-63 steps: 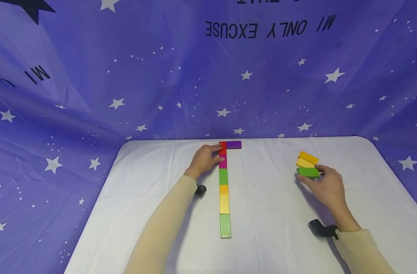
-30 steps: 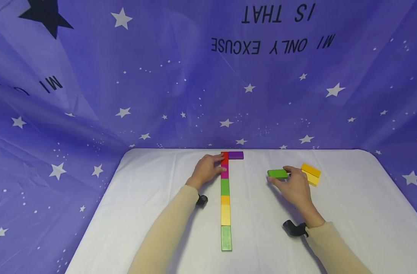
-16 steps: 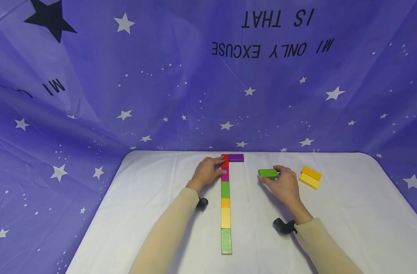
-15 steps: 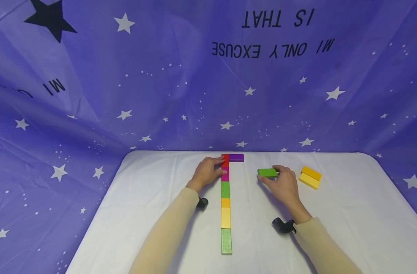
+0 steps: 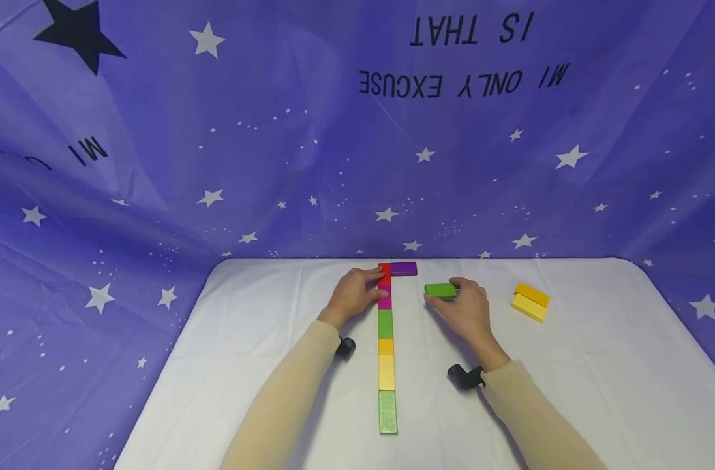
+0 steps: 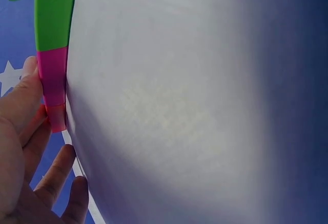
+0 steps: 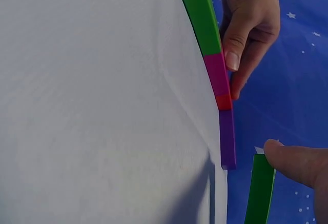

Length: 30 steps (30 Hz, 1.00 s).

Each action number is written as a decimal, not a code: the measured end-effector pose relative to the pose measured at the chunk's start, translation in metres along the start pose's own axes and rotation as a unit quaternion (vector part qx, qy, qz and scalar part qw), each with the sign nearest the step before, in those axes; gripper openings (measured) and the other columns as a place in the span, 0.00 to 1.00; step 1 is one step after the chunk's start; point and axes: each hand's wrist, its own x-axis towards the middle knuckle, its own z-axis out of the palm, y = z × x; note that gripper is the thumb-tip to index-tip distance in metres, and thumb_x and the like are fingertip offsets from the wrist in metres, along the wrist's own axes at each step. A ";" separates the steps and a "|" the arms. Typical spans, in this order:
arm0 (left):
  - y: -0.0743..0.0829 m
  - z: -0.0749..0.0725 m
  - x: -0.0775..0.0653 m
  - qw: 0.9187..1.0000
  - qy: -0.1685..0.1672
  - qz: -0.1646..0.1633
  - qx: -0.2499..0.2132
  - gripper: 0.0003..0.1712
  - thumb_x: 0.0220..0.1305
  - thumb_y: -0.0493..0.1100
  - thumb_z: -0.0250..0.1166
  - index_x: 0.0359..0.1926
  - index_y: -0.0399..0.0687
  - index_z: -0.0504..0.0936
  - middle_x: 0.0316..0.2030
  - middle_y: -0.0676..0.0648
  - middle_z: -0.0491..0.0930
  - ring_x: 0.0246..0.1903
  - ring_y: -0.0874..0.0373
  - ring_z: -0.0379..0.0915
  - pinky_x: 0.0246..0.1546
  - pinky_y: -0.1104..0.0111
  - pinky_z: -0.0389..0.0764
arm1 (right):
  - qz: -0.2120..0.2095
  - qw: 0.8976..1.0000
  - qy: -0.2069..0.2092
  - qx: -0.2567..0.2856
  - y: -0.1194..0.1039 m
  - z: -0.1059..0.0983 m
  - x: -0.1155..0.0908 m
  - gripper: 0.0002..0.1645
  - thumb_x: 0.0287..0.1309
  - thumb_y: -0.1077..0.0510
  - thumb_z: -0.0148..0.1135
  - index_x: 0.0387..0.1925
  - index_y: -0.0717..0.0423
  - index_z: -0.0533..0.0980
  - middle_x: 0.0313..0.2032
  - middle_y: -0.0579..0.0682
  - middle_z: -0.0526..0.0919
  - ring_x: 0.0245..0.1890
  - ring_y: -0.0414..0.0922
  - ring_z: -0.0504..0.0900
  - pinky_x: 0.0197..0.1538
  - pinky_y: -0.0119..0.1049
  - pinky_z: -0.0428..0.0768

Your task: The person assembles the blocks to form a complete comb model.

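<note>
My right hand [image 5: 468, 310] pinches a green block [image 5: 440, 291] between thumb and fingers, right of a straight row of coloured blocks. In the right wrist view, one end of that held green block [image 7: 260, 190] shows beside a fingertip. My left hand [image 5: 353, 292] rests at the row's far end, its fingertips touching the red block [image 5: 385, 278] and its thumb at the magenta block [image 5: 384, 303]. A purple block [image 5: 404, 269] extends rightward from the red one. Toward me the row continues with green [image 5: 385, 324], orange [image 5: 385, 346], pale yellow [image 5: 387, 373] and light green blocks [image 5: 388, 412].
An orange-yellow block [image 5: 532, 294] and a pale yellow block [image 5: 529, 307] lie together at the right. The white-covered table [image 5: 604, 365] ends at a blue starry cloth [image 5: 310, 143] behind. A black camera piece [image 5: 466, 376] sticks out from the right wrist.
My right hand has carried the green block leftward, away from the two yellow blocks and closer to the purple one. My left hand has stayed at the row's far end.
</note>
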 end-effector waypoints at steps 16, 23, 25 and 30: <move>0.000 0.000 0.002 1.000 -0.002 -0.001 0.014 0.33 0.61 0.53 0.73 0.65 0.51 0.79 0.68 0.58 0.72 0.61 0.51 0.71 0.66 0.59 0.69 | 0.004 1.000 0.000 -0.010 -0.019 0.024 0.014 0.45 0.48 0.40 0.76 0.58 0.69 0.75 0.52 0.67 0.81 0.51 0.62 0.74 0.52 0.54 0.73; -0.002 0.004 0.004 1.000 -0.001 0.007 0.005 0.33 0.61 0.53 0.73 0.65 0.51 0.79 0.67 0.58 0.72 0.61 0.51 0.72 0.65 0.60 0.70 | 0.007 1.000 -0.007 -0.020 -0.025 0.037 0.017 0.46 0.47 0.40 0.77 0.58 0.69 0.76 0.50 0.67 0.81 0.49 0.61 0.75 0.51 0.52 0.74; -0.002 0.003 0.003 1.000 0.002 0.010 0.005 0.33 0.61 0.53 0.73 0.65 0.50 0.79 0.67 0.57 0.73 0.61 0.50 0.72 0.65 0.60 0.70 | 0.010 1.000 -0.009 -0.023 -0.027 0.040 0.018 0.46 0.46 0.40 0.77 0.58 0.69 0.76 0.51 0.66 0.81 0.50 0.61 0.75 0.51 0.52 0.74; -0.002 0.002 0.002 1.000 0.001 0.011 0.009 0.33 0.60 0.53 0.73 0.65 0.49 0.79 0.66 0.56 0.74 0.61 0.49 0.72 0.65 0.60 0.69 | 0.014 1.000 -0.013 -0.025 -0.033 0.045 0.020 0.46 0.46 0.39 0.77 0.58 0.68 0.76 0.51 0.66 0.81 0.52 0.61 0.75 0.52 0.54 0.74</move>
